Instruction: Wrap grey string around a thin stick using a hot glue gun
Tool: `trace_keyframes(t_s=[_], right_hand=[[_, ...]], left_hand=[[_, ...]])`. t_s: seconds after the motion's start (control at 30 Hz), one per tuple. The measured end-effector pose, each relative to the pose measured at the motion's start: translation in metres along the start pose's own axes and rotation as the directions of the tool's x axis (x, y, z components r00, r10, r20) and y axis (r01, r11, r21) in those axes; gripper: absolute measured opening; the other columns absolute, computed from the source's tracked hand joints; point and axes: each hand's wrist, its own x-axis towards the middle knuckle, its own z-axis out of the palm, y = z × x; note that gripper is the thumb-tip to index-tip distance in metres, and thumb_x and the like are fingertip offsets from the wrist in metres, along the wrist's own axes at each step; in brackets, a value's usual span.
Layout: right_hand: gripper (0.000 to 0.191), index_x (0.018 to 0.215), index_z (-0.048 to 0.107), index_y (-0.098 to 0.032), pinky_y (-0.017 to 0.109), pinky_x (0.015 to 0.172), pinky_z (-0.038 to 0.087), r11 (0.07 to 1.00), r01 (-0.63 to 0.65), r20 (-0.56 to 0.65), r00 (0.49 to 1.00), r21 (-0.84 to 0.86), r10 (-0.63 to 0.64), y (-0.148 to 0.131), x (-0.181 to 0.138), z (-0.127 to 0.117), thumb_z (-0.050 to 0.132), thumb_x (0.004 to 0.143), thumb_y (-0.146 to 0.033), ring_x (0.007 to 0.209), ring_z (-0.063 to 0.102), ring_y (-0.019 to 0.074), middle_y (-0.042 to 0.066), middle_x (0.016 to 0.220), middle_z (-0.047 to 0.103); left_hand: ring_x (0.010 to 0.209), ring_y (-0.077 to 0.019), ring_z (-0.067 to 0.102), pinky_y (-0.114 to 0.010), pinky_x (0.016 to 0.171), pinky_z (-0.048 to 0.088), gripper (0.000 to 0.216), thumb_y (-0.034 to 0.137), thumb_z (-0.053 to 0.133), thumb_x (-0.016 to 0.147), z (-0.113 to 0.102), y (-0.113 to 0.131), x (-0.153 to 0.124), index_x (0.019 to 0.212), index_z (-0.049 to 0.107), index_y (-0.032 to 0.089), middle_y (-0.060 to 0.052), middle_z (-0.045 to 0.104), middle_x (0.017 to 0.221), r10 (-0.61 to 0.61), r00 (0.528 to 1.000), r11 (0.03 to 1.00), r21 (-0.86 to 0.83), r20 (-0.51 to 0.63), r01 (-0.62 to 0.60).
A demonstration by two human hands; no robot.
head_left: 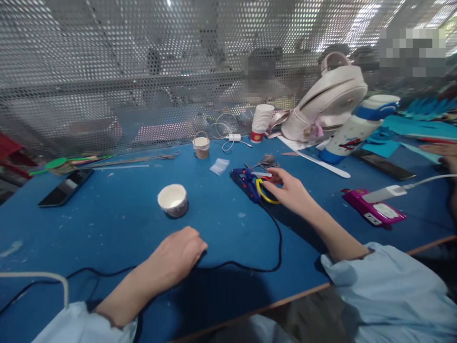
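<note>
My left hand (178, 253) rests on the blue table with its fingers curled under into a loose fist; the fingertips are hidden. Beyond it stands a small white paper cup (173, 200) with a ridged, greyish outside. My right hand (285, 188) reaches toward a dark blue glue gun (246, 183), thumb and fingers apart. A whitish glue stick (262, 175) pokes out of the gun close to my fingertips; I cannot tell whether they touch. Under the hand lies a yellow loop (266, 194), perhaps a scissors handle, with a bit of red. Grey twine (267, 163) lies just behind.
The gun's black cord (250, 270) loops past my left hand. A phone (67, 187) lies left. A small handled bucket (201, 146), stacked paper cups (262, 123), a backpack (326, 105) and a bottle (359, 128) stand behind. A purple power strip (373, 208) and another person's hand (441, 151) are right.
</note>
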Motion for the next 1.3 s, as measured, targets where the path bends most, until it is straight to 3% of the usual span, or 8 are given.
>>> trace_keyframes(t_s=[0.17, 0.27, 0.33, 0.4, 0.5, 0.7, 0.87, 1.3], right_hand=[[0.037, 0.111, 0.058, -0.016, 0.035, 0.078, 0.051, 1.0, -0.026, 0.013, 1.0, -0.002, 0.026, 0.002, 0.001, -0.003, 0.055, 0.079, -0.033, 0.085, 0.064, 0.0209, 0.01, 0.099, 0.068], [0.039, 0.113, 0.057, -0.015, 0.036, 0.077, 0.051, 0.999, -0.052, 0.013, 0.999, 0.003, 0.052, 0.005, 0.001, -0.006, 0.054, 0.08, -0.035, 0.087, 0.064, 0.0219, 0.011, 0.104, 0.067], [0.039, 0.113, 0.057, -0.016, 0.036, 0.077, 0.051, 0.998, -0.058, 0.002, 0.998, 0.004, 0.058, 0.008, 0.0, -0.008, 0.054, 0.08, -0.036, 0.088, 0.064, 0.0225, 0.011, 0.106, 0.067], [0.039, 0.112, 0.058, -0.016, 0.037, 0.079, 0.051, 0.998, -0.06, -0.011, 0.998, 0.001, 0.06, 0.013, 0.001, -0.009, 0.054, 0.079, -0.037, 0.088, 0.064, 0.0224, 0.01, 0.105, 0.067], [0.039, 0.111, 0.058, -0.016, 0.038, 0.082, 0.051, 0.998, -0.066, -0.029, 0.997, 0.011, 0.066, 0.019, 0.003, -0.009, 0.055, 0.079, -0.038, 0.087, 0.064, 0.0216, 0.01, 0.104, 0.067], [0.038, 0.11, 0.059, -0.016, 0.038, 0.081, 0.051, 0.996, -0.088, -0.024, 0.996, -0.007, 0.088, 0.021, 0.004, -0.007, 0.056, 0.079, -0.038, 0.087, 0.064, 0.0222, 0.01, 0.101, 0.068], [0.038, 0.11, 0.059, -0.016, 0.037, 0.079, 0.051, 0.996, -0.084, -0.001, 0.996, -0.02, 0.084, 0.021, 0.004, -0.005, 0.056, 0.079, -0.036, 0.086, 0.065, 0.0215, 0.01, 0.097, 0.069], [0.037, 0.11, 0.059, -0.016, 0.038, 0.077, 0.052, 0.998, -0.048, 0.012, 0.999, -0.047, 0.049, 0.016, 0.001, -0.009, 0.053, 0.08, -0.036, 0.084, 0.065, 0.0221, 0.01, 0.098, 0.069]], left_hand=[[0.067, -0.013, 0.049, -0.025, 0.065, 0.041, 0.03, 0.016, 0.028, 0.094, -0.012, 0.037, 0.007, 0.077, 0.053, 0.02, -0.001, 0.056, 0.075, 0.048, 0.969, 0.967, -0.253, 0.242, 0.015], [0.073, -0.0142, 0.054, -0.026, 0.071, 0.044, 0.033, 0.017, 0.027, 0.093, -0.016, 0.043, 0.007, 0.083, 0.058, 0.021, -0.002, 0.061, 0.079, 0.066, 0.973, 0.971, -0.237, 0.22, -0.012], [0.087, -0.0167, 0.058, -0.029, 0.08, 0.046, 0.032, 0.017, 0.03, 0.092, -0.018, 0.029, 0.004, 0.099, 0.06, 0.022, -0.004, 0.065, 0.094, 0.053, 0.995, 0.991, -0.125, 0.079, -0.043], [0.099, -0.0195, 0.057, -0.033, 0.088, 0.045, 0.03, 0.013, 0.037, 0.088, -0.022, 0.003, 0.0, 0.107, 0.059, 0.023, -0.007, 0.065, 0.105, 0.012, 0.982, 1.0, 0.027, -0.189, -0.007], [0.111, -0.0254, 0.053, -0.043, 0.095, 0.041, 0.034, 0.007, 0.04, 0.082, -0.03, -0.044, -0.006, 0.108, 0.059, 0.017, -0.015, 0.059, 0.118, -0.241, 0.881, 0.948, 0.097, -0.407, 0.304], [0.121, -0.0258, 0.048, -0.048, 0.1, 0.038, 0.031, 0.017, 0.036, 0.085, -0.022, -0.088, -0.015, 0.104, 0.061, 0.018, -0.014, 0.053, 0.13, -0.383, 0.913, 0.924, -0.065, -0.139, 0.378], [0.125, -0.0246, 0.045, -0.045, 0.103, 0.035, 0.022, 0.031, 0.044, 0.087, -0.021, -0.069, -0.008, 0.095, 0.061, 0.019, -0.013, 0.051, 0.132, -0.462, 0.881, 0.878, -0.194, -0.105, 0.437], [0.108, -0.022, 0.056, -0.033, 0.09, 0.042, 0.02, 0.035, 0.051, 0.084, -0.035, -0.046, 0.0, 0.088, 0.066, 0.022, -0.008, 0.06, 0.118, -0.559, 0.829, 0.732, -0.467, 0.005, 0.496]])
